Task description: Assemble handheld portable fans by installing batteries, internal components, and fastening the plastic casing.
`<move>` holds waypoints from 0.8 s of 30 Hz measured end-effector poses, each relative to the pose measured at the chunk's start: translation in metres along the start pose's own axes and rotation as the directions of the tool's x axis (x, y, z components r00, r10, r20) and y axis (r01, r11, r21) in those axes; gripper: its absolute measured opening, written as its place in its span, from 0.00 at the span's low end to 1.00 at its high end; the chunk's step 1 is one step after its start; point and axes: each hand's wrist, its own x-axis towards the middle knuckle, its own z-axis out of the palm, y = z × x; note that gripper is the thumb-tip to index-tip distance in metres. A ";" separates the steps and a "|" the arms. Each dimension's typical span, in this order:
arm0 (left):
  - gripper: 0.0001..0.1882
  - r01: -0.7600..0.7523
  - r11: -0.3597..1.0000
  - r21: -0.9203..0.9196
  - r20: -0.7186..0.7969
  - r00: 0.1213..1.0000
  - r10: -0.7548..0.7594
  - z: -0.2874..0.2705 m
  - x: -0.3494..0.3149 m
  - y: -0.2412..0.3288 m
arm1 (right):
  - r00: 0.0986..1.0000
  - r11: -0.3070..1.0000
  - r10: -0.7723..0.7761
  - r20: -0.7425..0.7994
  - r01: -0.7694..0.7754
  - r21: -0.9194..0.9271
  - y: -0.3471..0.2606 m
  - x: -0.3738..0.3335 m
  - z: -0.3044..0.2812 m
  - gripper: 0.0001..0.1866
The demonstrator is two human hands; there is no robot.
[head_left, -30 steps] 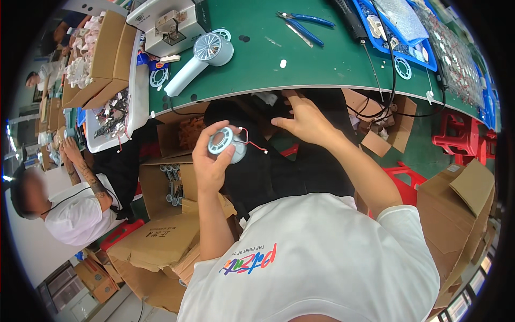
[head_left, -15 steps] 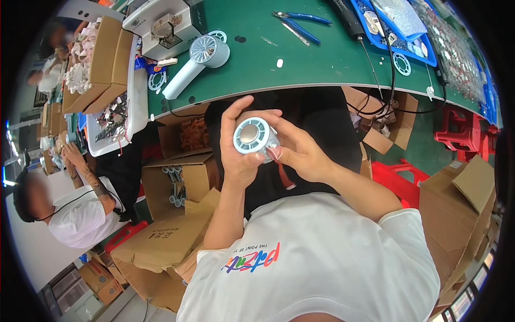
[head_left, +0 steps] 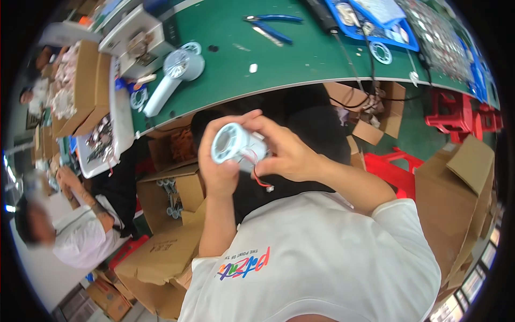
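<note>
A light-blue cylindrical housing with a slotted ring on its end (head_left: 248, 144) is held between my two hands above my lap. My left hand (head_left: 216, 174) wraps the ring end, thumb on the near side. My right hand (head_left: 292, 153) grips the other end, its fingers partly hiding it. Thin red wires with a small white connector (head_left: 269, 188) hang from the housing. Beyond, on the green table (head_left: 230, 75), lie a light-blue handheld fan (head_left: 166, 91) and blue-handled cutters (head_left: 276, 18). Loose slotted rings lie nearby, including one at the right (head_left: 380, 53).
At the table's left stand a white tray of small parts (head_left: 124, 121) and a cardboard box of pale pieces (head_left: 96, 86). A blue tray (head_left: 410, 40) and a dark tool with a thin shaft (head_left: 322, 19) lie at the right. Open cartons (head_left: 450, 198) and red stools (head_left: 394, 172) surround me. Another person sits left.
Both hands have tilted the housing, so its side and red wires now show more. The round metal face inside the ring is less visible. The view has shifted slightly.
</note>
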 end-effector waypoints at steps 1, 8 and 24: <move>0.47 0.015 1.000 -0.021 0.028 1.000 -0.014 -0.003 0.000 0.003 | 0.999 1.000 -0.001 -0.035 0.000 -0.013 -0.012 -0.001 -0.005 0.39; 0.46 -0.149 0.955 0.255 0.046 0.989 0.142 0.002 0.003 0.010 | 0.947 0.852 -0.320 -0.011 0.282 -0.442 -0.037 -0.002 -0.018 0.30; 0.36 -0.239 0.899 0.367 0.384 0.919 0.087 0.069 0.059 -0.013 | 0.404 0.492 -0.675 -0.617 -0.375 -0.785 -0.172 -0.299 -0.087 0.27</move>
